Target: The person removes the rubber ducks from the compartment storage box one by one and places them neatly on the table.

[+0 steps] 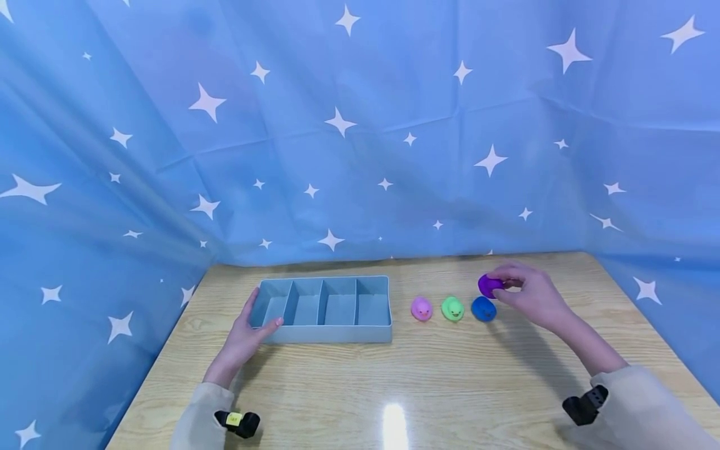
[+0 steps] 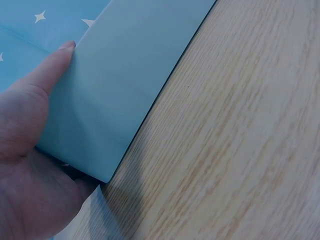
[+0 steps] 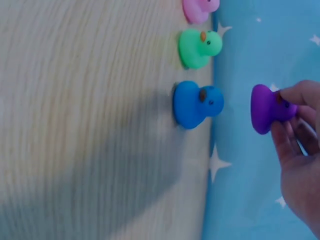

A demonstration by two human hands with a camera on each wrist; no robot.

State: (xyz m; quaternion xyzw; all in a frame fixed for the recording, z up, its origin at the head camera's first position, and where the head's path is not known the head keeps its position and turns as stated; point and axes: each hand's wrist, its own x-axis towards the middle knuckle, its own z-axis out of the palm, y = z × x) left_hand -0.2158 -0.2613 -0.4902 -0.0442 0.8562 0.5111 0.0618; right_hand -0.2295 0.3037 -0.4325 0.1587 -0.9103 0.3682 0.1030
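Observation:
My right hand pinches a purple rubber duck by its head and holds it lifted above the table, just behind the blue duck; the purple duck hangs clear of the wood in the right wrist view. A green duck and a pink duck stand in a row left of the blue one. My left hand lies with straight fingers against the left end of a light blue tray with several compartments, thumb along its front wall.
A wooden table carries everything. A blue star-patterned cloth hangs behind and along both sides. The tray's compartments hold nothing that I can see.

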